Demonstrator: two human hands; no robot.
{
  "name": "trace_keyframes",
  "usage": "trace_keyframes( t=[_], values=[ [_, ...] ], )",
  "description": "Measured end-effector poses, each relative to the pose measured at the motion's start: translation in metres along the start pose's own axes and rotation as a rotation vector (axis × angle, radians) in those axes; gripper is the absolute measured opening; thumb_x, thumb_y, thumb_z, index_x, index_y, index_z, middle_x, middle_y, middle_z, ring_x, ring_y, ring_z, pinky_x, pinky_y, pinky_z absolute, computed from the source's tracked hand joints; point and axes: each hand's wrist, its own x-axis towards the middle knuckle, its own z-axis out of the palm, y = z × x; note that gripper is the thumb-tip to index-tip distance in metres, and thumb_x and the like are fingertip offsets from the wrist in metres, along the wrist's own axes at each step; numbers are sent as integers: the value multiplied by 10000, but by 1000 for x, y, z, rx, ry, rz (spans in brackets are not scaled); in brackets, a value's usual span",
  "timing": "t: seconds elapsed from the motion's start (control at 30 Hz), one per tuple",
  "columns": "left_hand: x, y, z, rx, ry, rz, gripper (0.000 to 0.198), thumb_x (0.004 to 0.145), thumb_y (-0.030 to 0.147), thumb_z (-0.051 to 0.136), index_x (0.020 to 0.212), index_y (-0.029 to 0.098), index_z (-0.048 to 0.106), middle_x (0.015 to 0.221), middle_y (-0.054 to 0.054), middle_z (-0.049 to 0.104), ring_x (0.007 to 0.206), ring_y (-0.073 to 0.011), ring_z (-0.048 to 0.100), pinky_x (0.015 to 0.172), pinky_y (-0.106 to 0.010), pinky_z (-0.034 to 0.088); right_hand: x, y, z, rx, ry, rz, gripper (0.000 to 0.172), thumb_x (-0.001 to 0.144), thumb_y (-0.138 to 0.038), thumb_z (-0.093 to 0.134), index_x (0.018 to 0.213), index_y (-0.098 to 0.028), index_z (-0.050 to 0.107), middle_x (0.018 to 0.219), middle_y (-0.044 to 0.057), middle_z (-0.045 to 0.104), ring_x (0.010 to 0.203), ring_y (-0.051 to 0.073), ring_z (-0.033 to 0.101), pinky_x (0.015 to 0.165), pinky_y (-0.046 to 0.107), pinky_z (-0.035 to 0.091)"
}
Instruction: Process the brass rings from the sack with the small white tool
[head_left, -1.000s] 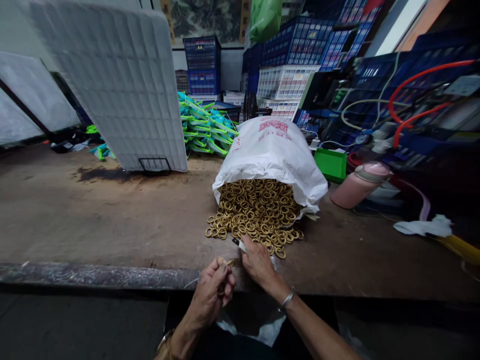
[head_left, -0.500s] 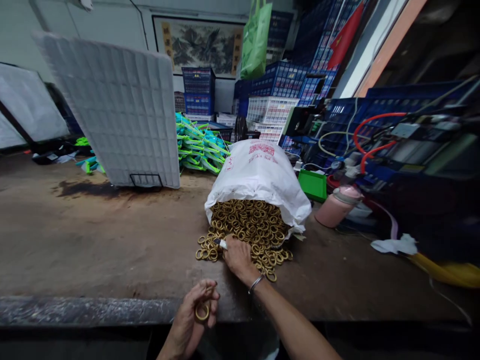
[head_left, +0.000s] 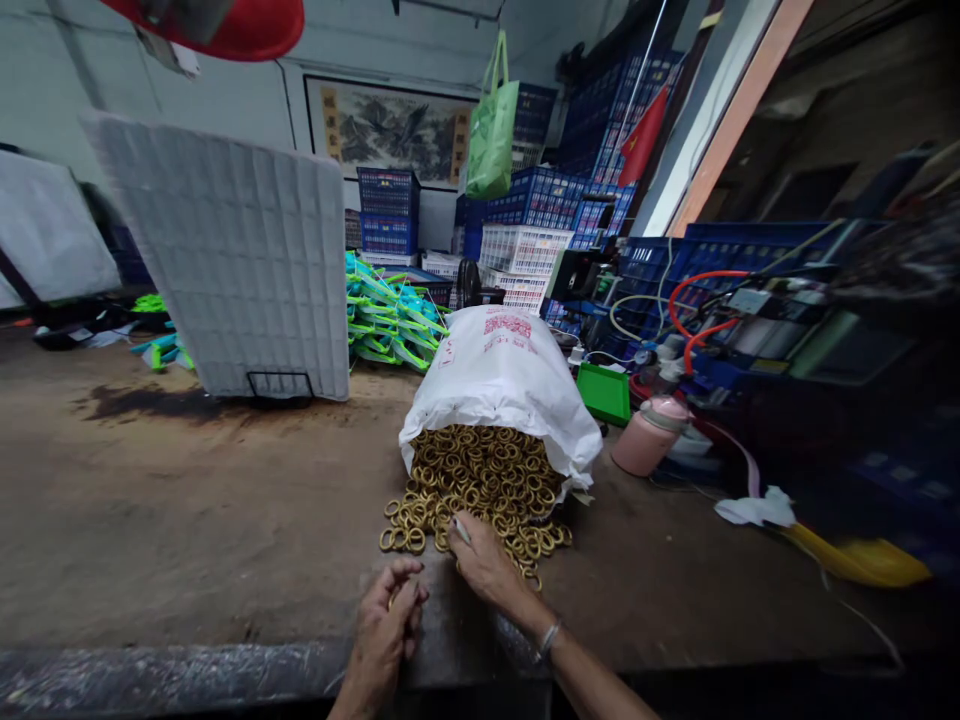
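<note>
Many brass-coloured rings (head_left: 487, 470) spill from the mouth of a white woven sack (head_left: 499, 375) onto the wooden table. At the front edge of this pile my right hand (head_left: 487, 565) reaches down, its fingers closed on a small white tool (head_left: 462, 531) whose exact kind I cannot make out. Its fingertips are partly hidden, so I cannot tell if they also touch a ring. My left hand (head_left: 384, 625) is near the table's front edge, left of the right hand. Its fingers curl around a ring, of which only a sliver shows.
A white quilted panel (head_left: 240, 260) stands upright at the left in a wire stand. Green and blue pieces (head_left: 394, 315) lie heaped behind it. To the right are a pink bottle (head_left: 651, 436), a green tray (head_left: 604, 393) and machinery with red hoses (head_left: 709, 310).
The view has tilted up and shifted. My left fingers have closed further over the ring, which showed plainly before. My right hand stays at the pile, its tool turned more upright.
</note>
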Motion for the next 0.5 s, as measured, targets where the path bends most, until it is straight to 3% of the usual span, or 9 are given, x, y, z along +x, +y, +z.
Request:
trace_keyframes(
  t=[0.07, 0.13, 0.23, 0.37, 0.5],
  values=[
    [2, 0, 4, 119, 30, 117, 313, 612, 356, 695, 856, 180, 610, 600, 26, 570, 434, -72, 451, 407, -163, 354, -7, 2, -1, 243, -117, 83, 144, 770, -228, 374, 654, -184, 447, 586, -44, 428, 571, 89, 393, 534, 191, 290],
    [3, 0, 7, 198, 13, 224, 259, 595, 299, 710, 814, 171, 662, 694, -25, 632, 628, -141, 564, 598, -210, 448, -15, 5, -2, 460, -245, 194, 86, 716, -221, 406, 646, -186, 443, 551, -61, 393, 492, 72, 355, 464, 181, 267],
    [2, 0, 10, 250, -61, 282, 185, 581, 246, 716, 753, 176, 705, 791, -73, 672, 817, -226, 590, 797, -281, 438, -25, 5, -4, 693, -378, 355, 43, 670, -230, 422, 672, -195, 446, 523, -84, 379, 358, 39, 232, 357, 181, 156],
    [-3, 1, 9, 283, -115, 312, 188, 616, 211, 692, 802, 209, 712, 873, -74, 684, 876, -245, 587, 873, -324, 406, -35, 0, -13, 867, -463, 435, 50, 648, -229, 447, 676, -189, 434, 513, -99, 396, 310, 14, 199, 331, 169, 143],
    [-15, 11, 11, 392, -321, 373, 167, 745, 224, 568, 840, 212, 705, 843, -68, 682, 853, -227, 588, 864, -330, 403, -40, 2, -18, 1056, -554, 431, 119, 655, -269, 510, 660, -177, 434, 498, -105, 398, 306, -1, 198, 340, 164, 158]
  ],
)
